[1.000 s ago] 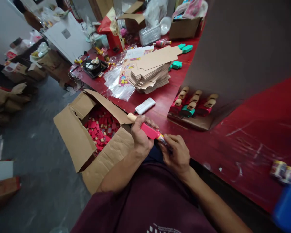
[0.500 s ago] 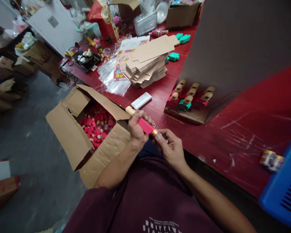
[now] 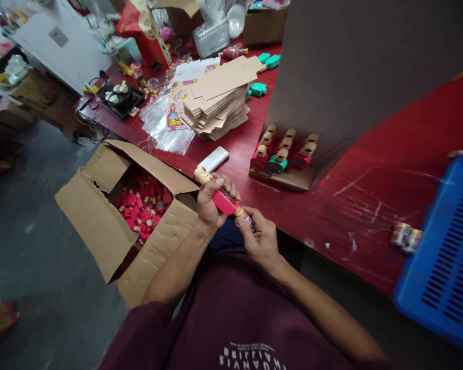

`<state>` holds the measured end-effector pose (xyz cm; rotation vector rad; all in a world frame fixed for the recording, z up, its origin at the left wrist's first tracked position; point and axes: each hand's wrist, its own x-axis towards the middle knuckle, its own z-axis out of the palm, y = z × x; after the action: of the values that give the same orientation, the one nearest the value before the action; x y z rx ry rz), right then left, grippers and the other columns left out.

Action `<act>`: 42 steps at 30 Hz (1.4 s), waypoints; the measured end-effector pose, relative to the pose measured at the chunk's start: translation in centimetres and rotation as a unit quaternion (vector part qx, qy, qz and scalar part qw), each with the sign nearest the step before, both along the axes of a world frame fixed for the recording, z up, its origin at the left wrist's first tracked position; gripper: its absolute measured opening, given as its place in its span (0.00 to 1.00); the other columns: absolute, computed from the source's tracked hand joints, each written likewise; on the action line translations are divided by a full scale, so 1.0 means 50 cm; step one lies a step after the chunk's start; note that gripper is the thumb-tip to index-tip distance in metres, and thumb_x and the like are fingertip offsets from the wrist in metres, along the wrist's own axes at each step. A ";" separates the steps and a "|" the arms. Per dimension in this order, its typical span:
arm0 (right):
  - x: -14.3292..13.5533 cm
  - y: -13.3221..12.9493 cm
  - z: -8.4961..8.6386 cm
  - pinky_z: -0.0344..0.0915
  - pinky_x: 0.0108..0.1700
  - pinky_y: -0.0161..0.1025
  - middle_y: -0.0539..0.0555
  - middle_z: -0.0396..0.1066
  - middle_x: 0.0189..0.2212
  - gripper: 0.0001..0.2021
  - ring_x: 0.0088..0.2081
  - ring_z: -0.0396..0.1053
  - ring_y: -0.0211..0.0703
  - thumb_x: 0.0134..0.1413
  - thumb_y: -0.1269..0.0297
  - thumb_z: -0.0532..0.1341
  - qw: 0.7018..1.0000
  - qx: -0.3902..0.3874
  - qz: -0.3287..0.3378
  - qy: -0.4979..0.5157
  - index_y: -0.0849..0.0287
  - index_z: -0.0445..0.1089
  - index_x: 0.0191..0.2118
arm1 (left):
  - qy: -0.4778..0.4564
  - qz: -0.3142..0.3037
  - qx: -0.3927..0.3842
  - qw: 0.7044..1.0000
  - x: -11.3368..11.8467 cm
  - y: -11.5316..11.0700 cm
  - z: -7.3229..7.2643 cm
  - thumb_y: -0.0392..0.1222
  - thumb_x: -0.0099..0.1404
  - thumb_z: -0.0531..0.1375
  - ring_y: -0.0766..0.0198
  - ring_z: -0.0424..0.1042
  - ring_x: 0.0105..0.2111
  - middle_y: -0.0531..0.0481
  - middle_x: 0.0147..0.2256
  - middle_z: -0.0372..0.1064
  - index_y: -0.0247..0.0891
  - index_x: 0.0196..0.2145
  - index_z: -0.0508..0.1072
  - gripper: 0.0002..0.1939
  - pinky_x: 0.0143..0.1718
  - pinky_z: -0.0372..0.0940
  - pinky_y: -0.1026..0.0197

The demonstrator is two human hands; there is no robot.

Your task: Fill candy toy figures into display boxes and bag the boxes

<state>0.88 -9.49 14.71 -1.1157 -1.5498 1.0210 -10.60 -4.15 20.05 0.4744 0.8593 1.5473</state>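
Note:
My left hand (image 3: pixel 212 204) is closed around a pink toy (image 3: pixel 224 202) with a beige animal-shaped top (image 3: pixel 202 175). Between the fingers and thumb of my right hand (image 3: pixel 259 234) is a small patterned tube (image 3: pixel 245 217), its upper end against the lower end of the pink toy. Both hands are in front of my body at the table's edge. An open carton (image 3: pixel 96 221) at the left holds many pink pieces (image 3: pixel 139 205). On the right, a display box (image 3: pixel 283 177) has several pink and green toys with beige tops standing in it.
A red table (image 3: pixel 247 180) carries a white case (image 3: pixel 213 159), stacked cardboard sheets (image 3: pixel 219 103), clear plastic bags (image 3: pixel 165 131) and green pieces (image 3: pixel 259 89). At the right are two small patterned tubes (image 3: pixel 401 235) beside a blue basket (image 3: pixel 443 257).
The view has shifted, so the table things appear further left and more of the blue basket shows. More of the patterned tube is visible at my right fingertips. Both hands keep their holds.

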 end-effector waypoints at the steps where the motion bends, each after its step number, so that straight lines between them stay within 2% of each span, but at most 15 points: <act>1: 0.002 -0.002 0.003 0.59 0.24 0.34 0.48 0.67 0.23 0.12 0.21 0.59 0.35 0.63 0.57 0.56 0.999 -0.039 0.020 0.008 0.58 0.70 0.44 | 0.002 -0.018 -0.002 1.000 -0.003 0.002 -0.003 0.41 0.52 0.60 0.69 0.65 0.21 0.57 0.21 0.60 0.39 0.25 0.61 0.09 0.30 0.67 0.62; 4: 0.017 0.003 0.010 0.64 0.32 0.36 0.50 0.71 0.28 0.17 0.28 0.67 0.39 0.61 0.51 0.57 0.988 -0.122 0.091 0.038 0.59 0.70 0.47 | 0.025 -0.098 -0.016 0.995 -0.011 0.008 -0.017 0.42 0.49 0.59 0.61 0.73 0.31 0.52 0.28 0.69 0.38 0.31 0.68 0.10 0.41 0.70 0.55; 6: 0.034 0.015 0.012 0.67 0.44 0.40 0.56 0.73 0.43 0.22 0.42 0.71 0.46 0.59 0.49 0.59 0.976 -0.161 0.118 0.091 0.58 0.68 0.53 | 0.048 -0.179 -0.009 0.983 -0.015 0.008 -0.032 0.41 0.46 0.59 0.54 0.74 0.41 0.46 0.37 0.74 0.36 0.38 0.72 0.18 0.46 0.68 0.52; 8: 0.053 0.027 0.009 0.65 0.53 0.44 0.58 0.68 0.55 0.26 0.54 0.67 0.49 0.57 0.48 0.60 0.959 -0.197 0.134 0.155 0.56 0.63 0.57 | 0.079 -0.266 -0.003 0.961 -0.014 0.003 -0.052 0.41 0.47 0.59 0.49 0.72 0.48 0.42 0.45 0.73 0.35 0.44 0.73 0.24 0.49 0.67 0.51; 11: 0.084 0.039 -0.007 0.65 0.52 0.44 0.56 0.71 0.50 0.22 0.51 0.69 0.47 0.54 0.50 0.64 0.942 -0.230 0.176 0.166 0.55 0.66 0.51 | 0.189 -0.333 0.004 0.924 -0.005 -0.006 -0.088 0.43 0.53 0.60 0.47 0.67 0.55 0.42 0.52 0.70 0.37 0.50 0.72 0.26 0.55 0.62 0.49; 13: 0.110 0.046 -0.028 0.67 0.45 0.43 0.53 0.73 0.38 0.16 0.41 0.71 0.45 0.51 0.52 0.65 0.954 -0.231 0.156 0.112 0.57 0.68 0.41 | 0.301 -0.302 0.025 0.904 0.006 -0.006 -0.117 0.46 0.56 0.63 0.48 0.63 0.59 0.42 0.54 0.68 0.37 0.52 0.71 0.26 0.59 0.58 0.49; 15: 0.143 0.061 -0.055 0.66 0.39 0.41 0.50 0.71 0.31 0.14 0.33 0.68 0.42 0.49 0.54 0.65 0.979 -0.194 0.053 0.045 0.57 0.65 0.37 | 0.394 -0.229 0.035 0.889 0.023 0.002 -0.151 0.48 0.60 0.63 0.50 0.63 0.58 0.41 0.56 0.66 0.37 0.55 0.69 0.27 0.60 0.57 0.49; 18: 0.201 0.109 -0.099 0.64 0.38 0.41 0.50 0.68 0.32 0.14 0.32 0.66 0.41 0.49 0.58 0.65 0.984 -0.054 -0.163 -0.038 0.57 0.63 0.39 | 0.505 -0.122 -0.011 0.855 0.054 0.031 -0.207 0.45 0.66 0.57 0.53 0.66 0.55 0.38 0.54 0.66 0.35 0.56 0.67 0.22 0.58 0.60 0.49; 20: 0.235 0.150 -0.124 0.63 0.38 0.42 0.51 0.66 0.32 0.13 0.32 0.65 0.41 0.49 0.58 0.64 0.969 0.024 -0.234 -0.082 0.57 0.63 0.37 | 0.593 -0.105 -0.039 0.798 0.076 0.056 -0.241 0.40 0.66 0.56 0.53 0.65 0.55 0.37 0.53 0.65 0.33 0.56 0.67 0.21 0.59 0.59 0.49; 24: 0.271 0.212 -0.161 0.64 0.35 0.43 0.52 0.65 0.29 0.10 0.30 0.65 0.42 0.49 0.58 0.63 0.960 0.070 -0.212 -0.168 0.58 0.65 0.33 | 0.732 -0.169 -0.020 0.660 0.112 0.096 -0.288 0.37 0.66 0.56 0.50 0.62 0.56 0.35 0.56 0.59 0.35 0.60 0.63 0.25 0.56 0.60 0.49; 26: 0.275 0.222 -0.173 0.65 0.36 0.44 0.53 0.66 0.30 0.10 0.31 0.66 0.43 0.50 0.58 0.62 0.958 0.071 -0.197 -0.195 0.59 0.67 0.34 | 0.767 -0.197 -0.009 0.611 0.123 0.107 -0.302 0.38 0.67 0.54 0.49 0.62 0.54 0.36 0.55 0.60 0.36 0.62 0.62 0.25 0.54 0.60 0.49; 28: 0.275 0.222 -0.180 0.67 0.37 0.46 0.55 0.68 0.31 0.11 0.33 0.67 0.45 0.51 0.58 0.62 0.958 0.073 -0.178 -0.213 0.59 0.68 0.37 | 0.788 -0.205 -0.004 0.581 0.129 0.112 -0.314 0.39 0.68 0.53 0.48 0.62 0.54 0.35 0.54 0.60 0.36 0.62 0.60 0.26 0.53 0.59 0.49; 35: 0.262 0.225 -0.185 0.69 0.40 0.47 0.60 0.71 0.38 0.11 0.39 0.71 0.49 0.55 0.59 0.59 0.954 0.128 -0.125 -0.241 0.59 0.68 0.42 | 0.811 -0.193 -0.009 0.552 0.138 0.110 -0.329 0.40 0.69 0.51 0.47 0.60 0.52 0.34 0.55 0.60 0.34 0.65 0.56 0.28 0.50 0.57 0.49; 39: 0.268 0.238 -0.172 0.68 0.36 0.44 0.59 0.70 0.37 0.13 0.35 0.69 0.47 0.54 0.58 0.59 0.956 0.091 -0.089 -0.263 0.58 0.67 0.42 | 0.812 -0.200 -0.009 0.548 0.138 0.109 -0.330 0.38 0.69 0.50 0.48 0.61 0.52 0.34 0.56 0.61 0.34 0.66 0.54 0.28 0.50 0.56 0.50; 42: 0.276 0.256 -0.158 0.66 0.34 0.44 0.56 0.69 0.33 0.11 0.31 0.67 0.45 0.52 0.56 0.60 0.954 0.059 -0.084 -0.280 0.58 0.66 0.37 | 0.812 -0.198 -0.009 0.549 0.136 0.109 -0.333 0.38 0.68 0.51 0.48 0.61 0.53 0.34 0.57 0.60 0.34 0.66 0.54 0.29 0.51 0.56 0.50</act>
<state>14.66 3.29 6.80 -1.5070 -1.8831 0.5047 -3.82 1.31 3.37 2.0636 1.8896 0.2198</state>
